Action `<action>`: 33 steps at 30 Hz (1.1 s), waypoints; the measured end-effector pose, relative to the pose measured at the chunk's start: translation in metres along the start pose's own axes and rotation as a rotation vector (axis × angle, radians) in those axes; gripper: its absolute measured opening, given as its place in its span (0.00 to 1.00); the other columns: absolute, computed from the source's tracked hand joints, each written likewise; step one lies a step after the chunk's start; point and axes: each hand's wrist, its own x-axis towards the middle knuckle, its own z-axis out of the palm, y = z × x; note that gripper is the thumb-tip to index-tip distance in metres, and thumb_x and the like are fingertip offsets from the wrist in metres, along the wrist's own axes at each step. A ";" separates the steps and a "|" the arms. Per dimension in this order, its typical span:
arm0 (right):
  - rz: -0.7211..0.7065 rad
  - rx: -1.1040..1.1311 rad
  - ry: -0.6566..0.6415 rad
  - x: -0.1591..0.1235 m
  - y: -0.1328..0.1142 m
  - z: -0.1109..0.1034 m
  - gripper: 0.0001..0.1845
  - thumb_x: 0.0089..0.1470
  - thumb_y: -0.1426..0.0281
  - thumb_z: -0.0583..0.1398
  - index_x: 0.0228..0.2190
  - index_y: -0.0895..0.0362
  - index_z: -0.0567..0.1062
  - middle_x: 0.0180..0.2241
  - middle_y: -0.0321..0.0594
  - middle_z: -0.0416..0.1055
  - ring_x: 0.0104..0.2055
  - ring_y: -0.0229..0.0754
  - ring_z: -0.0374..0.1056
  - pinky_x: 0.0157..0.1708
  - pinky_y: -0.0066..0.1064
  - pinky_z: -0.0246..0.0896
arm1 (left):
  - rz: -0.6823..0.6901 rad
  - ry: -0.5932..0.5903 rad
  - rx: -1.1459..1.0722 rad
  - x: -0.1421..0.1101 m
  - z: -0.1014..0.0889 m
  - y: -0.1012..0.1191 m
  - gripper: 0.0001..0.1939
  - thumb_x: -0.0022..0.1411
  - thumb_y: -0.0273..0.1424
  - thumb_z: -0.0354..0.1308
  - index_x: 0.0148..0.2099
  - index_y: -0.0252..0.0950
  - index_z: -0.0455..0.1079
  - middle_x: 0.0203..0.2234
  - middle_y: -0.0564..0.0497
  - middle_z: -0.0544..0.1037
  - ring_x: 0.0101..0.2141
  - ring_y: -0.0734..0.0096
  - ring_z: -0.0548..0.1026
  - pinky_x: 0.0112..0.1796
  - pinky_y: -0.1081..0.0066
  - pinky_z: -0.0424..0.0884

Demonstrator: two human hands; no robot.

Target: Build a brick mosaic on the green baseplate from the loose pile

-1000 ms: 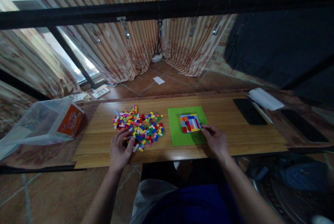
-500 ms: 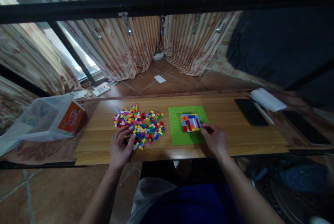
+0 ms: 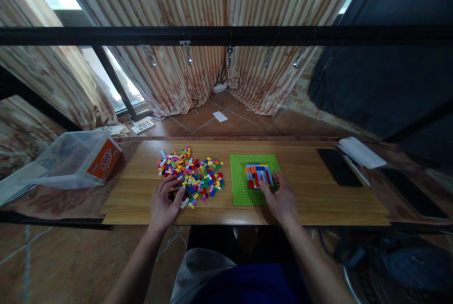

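A squarish block of multicoloured toy bricks (image 3: 254, 172) sits on a green studded baseplate (image 3: 239, 186). My right hand (image 3: 283, 198) is at its right front corner, the thumb over the top and the fingers against the right side. Whether a loose brick is under that thumb cannot be seen. On the left, a spread heap of small toy bricks (image 3: 194, 179) in many colours lies on the wooden board. At its near left edge rests my left hand (image 3: 165, 202), fingers curved and apart, with no brick visibly gripped.
A clear plastic bin (image 3: 76, 162) with an orange label stands at far left. To the right lie a dark tablet (image 3: 339, 167), a white pen (image 3: 357, 170), a white folded item (image 3: 361, 152) and another dark flat panel (image 3: 414, 193). A black bar (image 3: 212, 36) crosses beyond the board (image 3: 300, 205).
My right hand has shifted left from pinching at the block's right edge, its thumb now over the top. The left hand stays beside the heap. The camera view has tilted up slightly.
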 end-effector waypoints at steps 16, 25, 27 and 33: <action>-0.212 -0.164 -0.285 0.055 0.032 -0.009 0.37 0.53 0.63 0.56 0.62 0.59 0.56 0.57 0.55 0.64 0.57 0.55 0.64 0.58 0.51 0.57 | 0.021 0.030 0.002 -0.003 -0.002 0.007 0.14 0.60 0.42 0.58 0.43 0.39 0.73 0.47 0.46 0.77 0.48 0.59 0.73 0.51 0.57 0.68; -0.404 -0.175 -0.639 0.098 0.053 -0.038 0.42 0.45 0.74 0.54 0.63 0.48 0.58 0.59 0.43 0.64 0.61 0.51 0.61 0.61 0.54 0.53 | 0.007 0.030 -0.008 -0.002 -0.002 0.007 0.14 0.59 0.42 0.57 0.42 0.39 0.74 0.45 0.46 0.77 0.49 0.58 0.73 0.52 0.56 0.68; -0.434 -0.177 -0.720 0.097 0.045 -0.039 0.44 0.43 0.76 0.53 0.63 0.46 0.57 0.59 0.43 0.63 0.61 0.50 0.60 0.62 0.54 0.52 | 0.009 0.031 -0.009 -0.002 -0.002 0.007 0.14 0.59 0.42 0.57 0.42 0.39 0.74 0.45 0.46 0.77 0.49 0.58 0.73 0.52 0.56 0.68; -0.485 -0.153 -0.788 0.088 0.020 -0.025 0.43 0.45 0.78 0.52 0.64 0.49 0.55 0.61 0.44 0.60 0.63 0.48 0.56 0.63 0.53 0.49 | -0.007 0.029 -0.011 -0.003 -0.002 0.006 0.14 0.59 0.42 0.58 0.42 0.39 0.74 0.47 0.46 0.77 0.49 0.59 0.73 0.52 0.56 0.68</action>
